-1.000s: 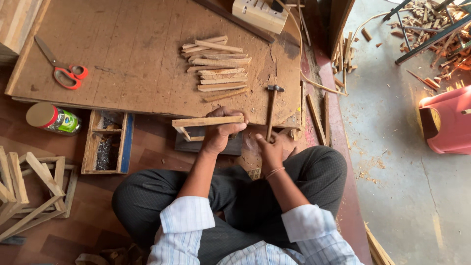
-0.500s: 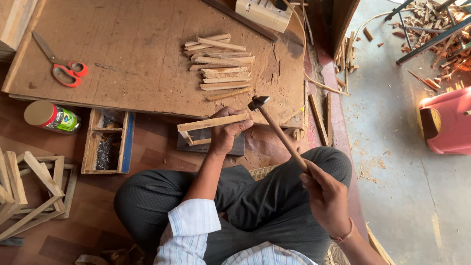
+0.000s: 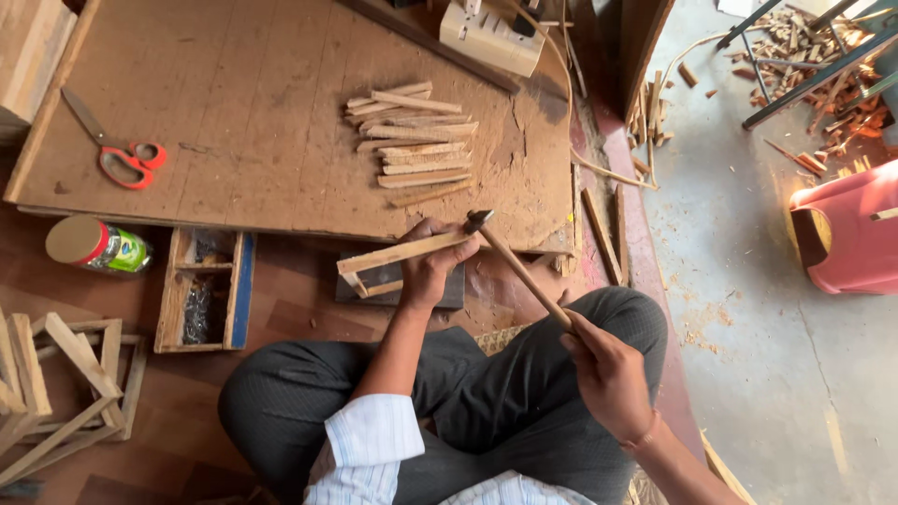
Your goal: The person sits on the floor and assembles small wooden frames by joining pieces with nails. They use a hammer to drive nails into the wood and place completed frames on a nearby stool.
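Observation:
My left hand [image 3: 432, 266] grips a small frame of wooden strips [image 3: 398, 257] and holds it on a dark block [image 3: 398, 285] on the floor in front of my crossed legs. My right hand [image 3: 606, 374] is closed on the wooden handle of a small hammer [image 3: 519, 266]. The hammer's metal head [image 3: 477, 221] rests at the right end of the frame, by my left fingers. A pile of cut wooden strips [image 3: 412, 142] lies on the brown board [image 3: 234, 112] just beyond.
Orange-handled scissors [image 3: 117, 150] lie on the board at left. A jar with a tan lid [image 3: 94, 245] and a small wooden tray [image 3: 201, 290] sit on the floor. Finished wooden frames [image 3: 56, 393] are stacked at lower left. A red plastic stool [image 3: 847, 238] stands at right.
My right hand picked up the hammer, which lay by the board's edge, drew back, and brought its head down onto the frame's right end. My left hand keeps holding the frame.

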